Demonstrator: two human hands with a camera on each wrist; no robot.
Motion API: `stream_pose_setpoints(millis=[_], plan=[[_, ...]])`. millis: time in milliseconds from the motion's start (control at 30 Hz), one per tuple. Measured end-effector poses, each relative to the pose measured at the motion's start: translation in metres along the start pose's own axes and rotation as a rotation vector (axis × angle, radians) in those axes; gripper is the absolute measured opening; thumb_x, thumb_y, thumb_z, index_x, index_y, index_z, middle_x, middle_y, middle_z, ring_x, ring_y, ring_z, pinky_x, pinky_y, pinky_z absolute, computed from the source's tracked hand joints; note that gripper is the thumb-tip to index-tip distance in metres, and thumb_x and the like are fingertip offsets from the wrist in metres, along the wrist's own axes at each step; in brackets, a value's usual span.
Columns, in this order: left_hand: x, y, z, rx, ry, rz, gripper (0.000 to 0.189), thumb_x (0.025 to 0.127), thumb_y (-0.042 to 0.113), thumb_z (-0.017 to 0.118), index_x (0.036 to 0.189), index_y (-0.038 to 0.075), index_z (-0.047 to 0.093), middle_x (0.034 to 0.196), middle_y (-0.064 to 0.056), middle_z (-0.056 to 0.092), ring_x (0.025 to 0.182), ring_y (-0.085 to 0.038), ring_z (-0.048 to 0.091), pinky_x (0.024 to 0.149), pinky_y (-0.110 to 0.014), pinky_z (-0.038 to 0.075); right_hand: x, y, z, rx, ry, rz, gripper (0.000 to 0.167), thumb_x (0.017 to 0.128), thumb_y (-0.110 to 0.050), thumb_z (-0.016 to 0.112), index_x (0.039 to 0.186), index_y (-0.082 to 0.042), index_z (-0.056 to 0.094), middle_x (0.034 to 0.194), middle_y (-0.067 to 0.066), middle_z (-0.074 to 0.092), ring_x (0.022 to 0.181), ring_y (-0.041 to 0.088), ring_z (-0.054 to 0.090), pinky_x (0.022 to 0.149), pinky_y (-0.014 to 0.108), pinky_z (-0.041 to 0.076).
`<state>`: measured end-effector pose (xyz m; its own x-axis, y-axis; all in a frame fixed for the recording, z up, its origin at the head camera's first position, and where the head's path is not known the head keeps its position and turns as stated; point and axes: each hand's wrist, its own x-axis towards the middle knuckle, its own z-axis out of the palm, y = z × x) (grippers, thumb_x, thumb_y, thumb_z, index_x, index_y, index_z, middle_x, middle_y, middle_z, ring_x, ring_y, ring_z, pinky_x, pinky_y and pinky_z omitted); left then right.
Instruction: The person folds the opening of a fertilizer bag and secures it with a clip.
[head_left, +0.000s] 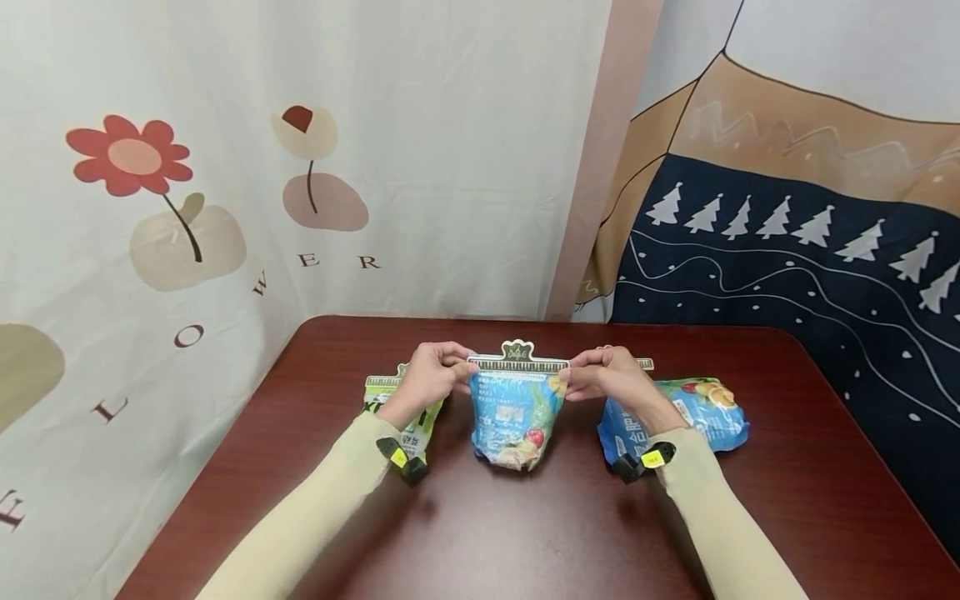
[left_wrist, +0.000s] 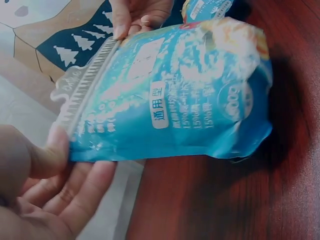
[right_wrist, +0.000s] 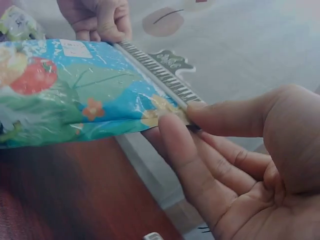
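A blue plastic bag (head_left: pixel 508 421) with pictures of fruit and vegetables is in the middle of the head view, its top edge in a long sealing clip (head_left: pixel 517 362) with a piano-key pattern. My left hand (head_left: pixel 429 379) pinches the clip's left end together with the bag's corner. At the other end, my right hand (head_left: pixel 617 382) pinches the clip and the bag between thumb and fingers. In the left wrist view the bag (left_wrist: pixel 165 100) shows white printed text. The right wrist view shows orange flowers on the bag (right_wrist: pixel 100 90).
A green bag (head_left: pixel 422 440) with a similar clip (head_left: pixel 382 382) lies behind my left wrist. To the right, another blue bag (head_left: pixel 712 417) lies partly under my right arm, a clip end (head_left: pixel 645 364) showing beside it. The dark red table (head_left: pixel 510 542) meets printed curtains (head_left: pixel 450 167) at the back.
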<state>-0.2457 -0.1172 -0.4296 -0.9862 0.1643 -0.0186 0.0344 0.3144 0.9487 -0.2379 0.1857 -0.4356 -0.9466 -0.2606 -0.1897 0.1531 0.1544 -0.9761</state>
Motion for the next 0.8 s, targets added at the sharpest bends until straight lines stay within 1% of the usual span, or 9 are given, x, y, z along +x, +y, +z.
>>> stream_pose_setpoints(millis=[67,167,233,267,400,567,700,800], plan=[[0.001,-0.002,-0.001,0.017,-0.024,-0.056,0.018,0.094,0.004,0.073,0.110,-0.004,0.072,0.090,-0.017,0.078,0.066,-0.030,0.075,0.077,-0.055,0.061,0.003,0.003,0.003,0.015,-0.005,0.043,0.027,0.094,-0.010,0.073,0.112,0.009,0.066,0.091,0.009,0.076,0.077,0.015,0.076,0.076,0.033,0.063],[0.004,-0.005,-0.002,0.070,-0.067,-0.127,0.020,0.094,0.005,0.073,0.112,-0.004,0.071,0.089,-0.016,0.077,0.065,-0.028,0.075,0.078,-0.053,0.062,0.007,0.009,0.007,0.010,-0.006,0.094,0.021,0.094,-0.008,0.072,0.107,0.007,0.067,0.094,0.009,0.073,0.075,0.014,0.075,0.074,0.031,0.063],[0.007,-0.007,-0.002,0.110,-0.102,-0.164,0.021,0.094,0.005,0.072,0.113,-0.005,0.070,0.089,-0.016,0.077,0.065,-0.022,0.073,0.077,-0.050,0.063,0.010,0.014,0.010,-0.013,-0.002,0.122,0.017,0.093,-0.007,0.072,0.103,0.006,0.068,0.095,0.010,0.073,0.074,0.013,0.074,0.074,0.031,0.063],[0.008,-0.008,-0.001,0.135,-0.120,-0.181,0.021,0.095,0.005,0.071,0.113,-0.005,0.069,0.090,-0.017,0.076,0.065,-0.020,0.073,0.077,-0.047,0.063,0.011,0.017,0.012,-0.027,-0.007,0.126,0.018,0.093,-0.007,0.072,0.103,0.008,0.068,0.095,0.010,0.073,0.073,0.013,0.074,0.073,0.030,0.063],[0.013,-0.009,0.002,0.234,-0.169,-0.241,0.020,0.094,0.005,0.072,0.111,-0.006,0.069,0.084,-0.016,0.074,0.067,-0.021,0.072,0.074,-0.043,0.063,0.016,0.024,0.016,-0.086,-0.013,0.155,0.020,0.092,-0.006,0.071,0.103,0.010,0.069,0.088,0.011,0.072,0.069,0.011,0.074,0.071,0.028,0.063],[0.018,-0.011,0.007,0.359,-0.198,-0.257,0.018,0.093,0.003,0.073,0.106,-0.008,0.071,0.080,-0.017,0.072,0.065,-0.022,0.074,0.071,-0.040,0.064,0.019,0.030,0.023,-0.186,-0.020,0.160,0.020,0.093,-0.007,0.070,0.103,0.010,0.071,0.079,0.011,0.073,0.066,0.011,0.073,0.069,0.028,0.063],[0.022,-0.015,0.011,0.462,-0.228,-0.264,0.015,0.093,0.003,0.073,0.103,-0.009,0.072,0.079,-0.016,0.073,0.062,-0.021,0.075,0.068,-0.037,0.063,0.020,0.033,0.028,-0.252,-0.006,0.167,0.016,0.094,-0.007,0.070,0.098,0.008,0.073,0.076,0.012,0.074,0.063,0.011,0.074,0.068,0.031,0.063],[0.026,-0.017,0.012,0.493,-0.253,-0.283,0.012,0.093,0.002,0.072,0.100,-0.007,0.073,0.077,-0.016,0.073,0.060,-0.020,0.075,0.067,-0.036,0.063,0.019,0.035,0.032,-0.301,0.019,0.174,0.014,0.094,-0.008,0.072,0.094,0.005,0.075,0.074,0.011,0.075,0.061,0.012,0.074,0.067,0.032,0.063]])
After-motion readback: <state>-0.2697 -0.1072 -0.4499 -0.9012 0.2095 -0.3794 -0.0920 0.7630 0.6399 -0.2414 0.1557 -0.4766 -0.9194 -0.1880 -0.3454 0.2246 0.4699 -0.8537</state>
